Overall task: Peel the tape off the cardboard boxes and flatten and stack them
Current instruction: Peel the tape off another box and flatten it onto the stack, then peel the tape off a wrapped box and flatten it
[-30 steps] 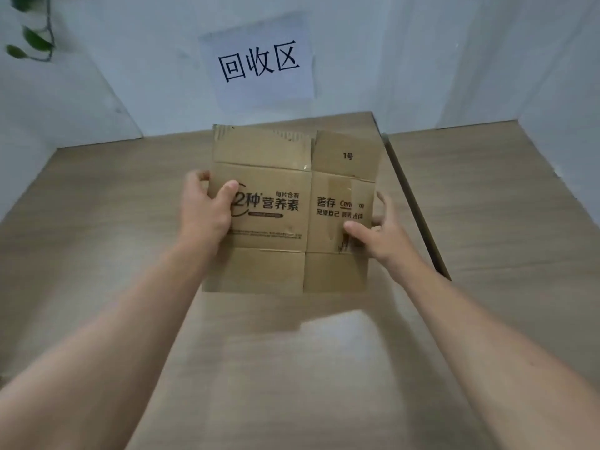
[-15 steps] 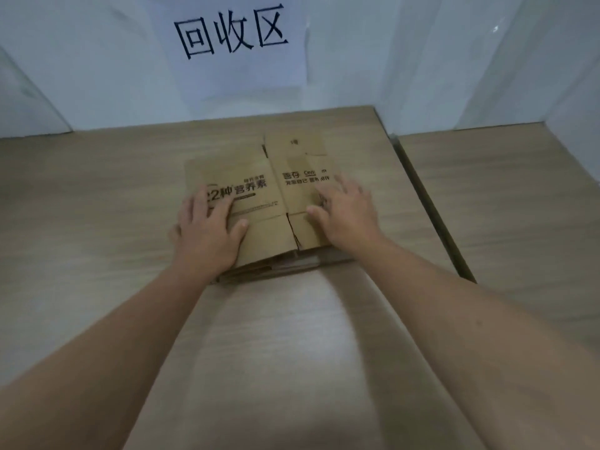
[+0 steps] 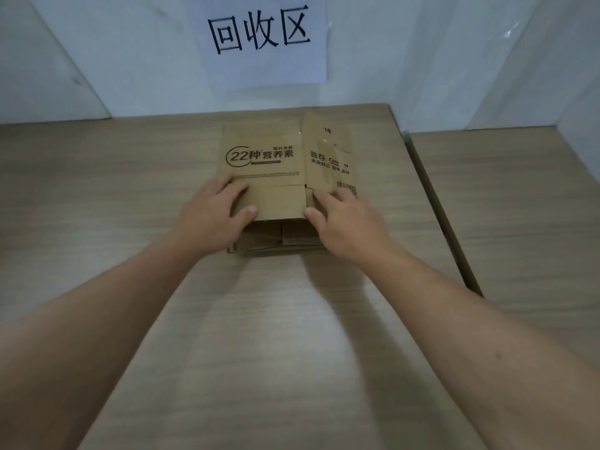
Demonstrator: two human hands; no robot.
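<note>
Box (image 3: 272, 170) lies flat on the wood table (image 3: 97, 196), at the far side, close to the white wall (image 3: 97, 60). From the left, a bare arm (image 3: 113, 319) stretches over the table. The left hand (image 3: 211, 212) rests on the near left corner of the box. Its fingers lie over the left edge, a little bent, and its thumb points right across the top. It is not gripping anything that I can see. The left part of the box has dark print with the number 22 in a ring. Under the box there is a stack (image 3: 269, 241) of more flat cardboard, and its near edge sticks out toward the person. Above the box, a paper sign (image 3: 259, 37) with three big black marks hangs on the wall. The right part of the box has more print, a shiny strip (image 3: 324, 157) down it, and a barcode (image 3: 347, 189) at its near end. I cannot tell if the strip is tape. The right hand (image 3: 350, 219) rests on the near right corner, fingers pointing left and away, thumb touching the near edge, holding nothing. The two hands are apart, with cardboard between them. Right of the box, a dark gap (image 3: 438, 209) runs between this table and a second table (image 3: 519, 206).
</note>
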